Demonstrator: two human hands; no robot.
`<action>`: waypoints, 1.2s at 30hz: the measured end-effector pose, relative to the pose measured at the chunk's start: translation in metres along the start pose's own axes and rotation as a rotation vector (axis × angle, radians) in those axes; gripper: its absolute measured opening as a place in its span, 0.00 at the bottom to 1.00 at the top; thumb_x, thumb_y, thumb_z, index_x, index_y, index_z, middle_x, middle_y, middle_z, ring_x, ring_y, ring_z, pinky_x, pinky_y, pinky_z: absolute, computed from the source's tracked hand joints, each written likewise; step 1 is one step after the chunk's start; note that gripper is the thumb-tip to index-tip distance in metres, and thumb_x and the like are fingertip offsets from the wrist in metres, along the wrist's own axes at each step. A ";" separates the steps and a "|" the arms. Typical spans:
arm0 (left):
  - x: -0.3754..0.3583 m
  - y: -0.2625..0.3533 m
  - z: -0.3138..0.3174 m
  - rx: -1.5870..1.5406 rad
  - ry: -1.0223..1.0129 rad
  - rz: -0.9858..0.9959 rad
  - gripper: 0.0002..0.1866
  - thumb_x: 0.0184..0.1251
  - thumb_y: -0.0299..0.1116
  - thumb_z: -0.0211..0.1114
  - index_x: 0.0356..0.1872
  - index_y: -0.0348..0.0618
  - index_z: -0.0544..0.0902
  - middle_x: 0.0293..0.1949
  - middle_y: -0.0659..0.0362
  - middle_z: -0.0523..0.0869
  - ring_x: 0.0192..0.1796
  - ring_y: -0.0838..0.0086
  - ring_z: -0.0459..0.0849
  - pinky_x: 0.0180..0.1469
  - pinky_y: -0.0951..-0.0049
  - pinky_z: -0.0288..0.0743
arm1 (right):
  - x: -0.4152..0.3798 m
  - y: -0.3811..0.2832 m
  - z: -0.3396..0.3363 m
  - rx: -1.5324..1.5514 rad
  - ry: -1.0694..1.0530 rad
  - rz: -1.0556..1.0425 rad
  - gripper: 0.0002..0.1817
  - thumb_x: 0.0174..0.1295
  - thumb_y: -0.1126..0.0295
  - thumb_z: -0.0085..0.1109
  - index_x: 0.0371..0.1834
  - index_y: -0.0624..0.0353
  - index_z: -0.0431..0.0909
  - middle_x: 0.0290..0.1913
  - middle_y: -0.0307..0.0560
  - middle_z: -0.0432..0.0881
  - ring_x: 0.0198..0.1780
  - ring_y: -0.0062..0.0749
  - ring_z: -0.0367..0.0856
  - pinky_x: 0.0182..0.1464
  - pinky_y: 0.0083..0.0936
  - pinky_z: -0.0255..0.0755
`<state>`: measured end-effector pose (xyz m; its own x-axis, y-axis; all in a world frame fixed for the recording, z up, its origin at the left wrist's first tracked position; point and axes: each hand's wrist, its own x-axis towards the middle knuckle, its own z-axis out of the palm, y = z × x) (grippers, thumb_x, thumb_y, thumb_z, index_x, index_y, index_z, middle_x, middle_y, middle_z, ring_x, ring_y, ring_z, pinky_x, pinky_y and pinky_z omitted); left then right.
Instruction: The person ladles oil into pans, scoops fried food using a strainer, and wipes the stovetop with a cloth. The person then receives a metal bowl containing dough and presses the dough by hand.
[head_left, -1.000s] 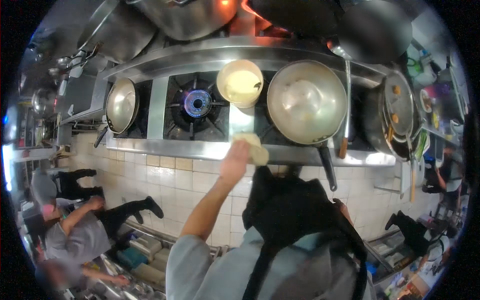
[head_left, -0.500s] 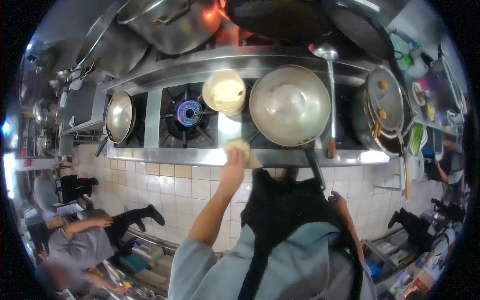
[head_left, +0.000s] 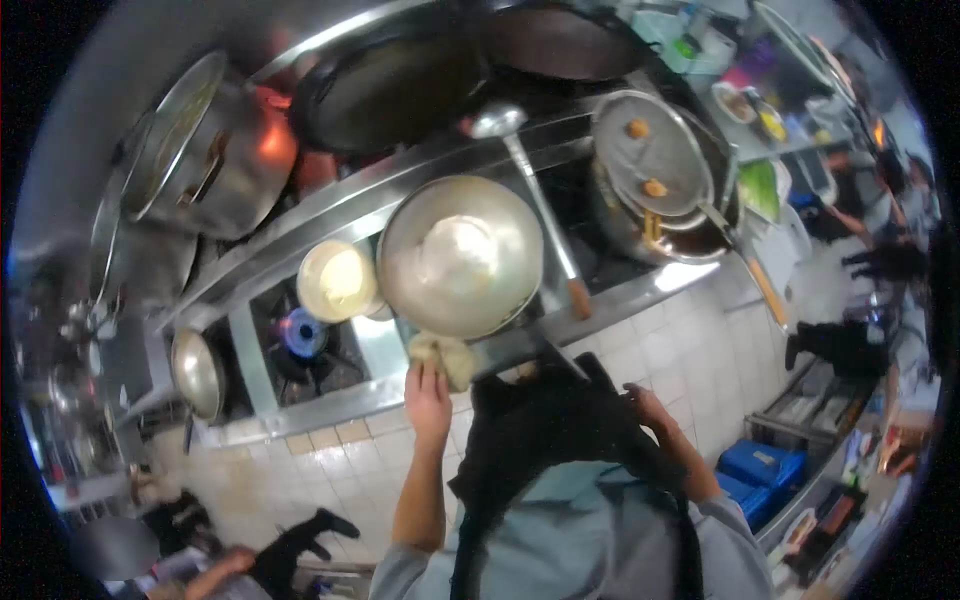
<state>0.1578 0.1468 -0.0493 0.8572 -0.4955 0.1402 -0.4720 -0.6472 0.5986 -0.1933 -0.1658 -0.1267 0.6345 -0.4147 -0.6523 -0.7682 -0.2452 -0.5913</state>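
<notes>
While the left hand reached forward over the front edge of the stove, its grip was closed on a pale folded cloth, the fingers lying over the near side of it. The cloth sat at the stove's front ledge, just beside the near rim of a large metal wok; whether cloth and wok touched could not be told. The right hand hung beside the black apron, its fingers partly curled (too dim there to tell whether the grip was open or closed).

The wok's dark handle pointed back toward the person. Left of the wok stood a cream-coloured tub with pale yellow contents, and beside that a burner showed a blue flame. A smaller pan rested farther left. To the wok's right, a long ladle lay across the stove, its wooden handle end near the front ledge. Beyond it, a round strainer holding 2 browned pieces lay over a pot of dark liquid. Pale tiles covered the floor.
</notes>
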 end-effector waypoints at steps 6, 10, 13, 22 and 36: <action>-0.010 0.009 0.028 0.109 -0.066 0.127 0.22 0.59 0.30 0.67 0.56 0.38 0.79 0.58 0.40 0.75 0.59 0.45 0.74 0.61 0.54 0.69 | -0.010 -0.013 0.003 -0.017 0.031 0.140 0.24 0.64 0.64 0.57 0.59 0.68 0.72 0.46 0.64 0.83 0.48 0.53 0.83 0.50 0.39 0.76; 0.003 0.019 0.047 0.065 -0.258 0.341 0.22 0.58 0.30 0.65 0.56 0.47 0.80 0.59 0.45 0.75 0.61 0.49 0.74 0.61 0.56 0.71 | 0.007 0.004 0.018 -0.147 0.077 0.036 0.23 0.62 0.66 0.56 0.60 0.66 0.73 0.45 0.61 0.85 0.49 0.46 0.84 0.52 0.36 0.76; 0.010 0.030 0.036 0.021 -0.340 0.334 0.20 0.58 0.27 0.64 0.54 0.49 0.81 0.58 0.47 0.77 0.60 0.51 0.76 0.61 0.58 0.72 | 0.014 -0.012 0.013 -0.130 0.028 0.039 0.23 0.62 0.66 0.56 0.59 0.66 0.74 0.45 0.60 0.85 0.49 0.48 0.84 0.52 0.36 0.75; -0.016 -0.074 -0.083 0.076 -0.101 -0.124 0.18 0.63 0.23 0.59 0.55 0.40 0.81 0.54 0.42 0.79 0.53 0.49 0.80 0.53 0.62 0.77 | 0.029 -0.067 0.000 -0.103 -0.008 -0.001 0.23 0.63 0.64 0.54 0.59 0.66 0.74 0.47 0.65 0.83 0.50 0.53 0.82 0.54 0.38 0.74; 0.022 -0.048 -0.027 -0.068 0.012 -0.126 0.23 0.58 0.21 0.61 0.59 0.37 0.77 0.59 0.36 0.74 0.62 0.44 0.73 0.63 0.58 0.69 | 0.031 -0.044 0.020 -0.240 0.073 -0.057 0.21 0.62 0.62 0.53 0.53 0.67 0.76 0.42 0.67 0.82 0.48 0.60 0.81 0.51 0.45 0.75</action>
<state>0.2047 0.1832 -0.0535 0.9115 -0.4056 0.0691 -0.3454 -0.6630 0.6642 -0.1378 -0.1501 -0.1301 0.6763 -0.4541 -0.5799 -0.7350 -0.4678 -0.4908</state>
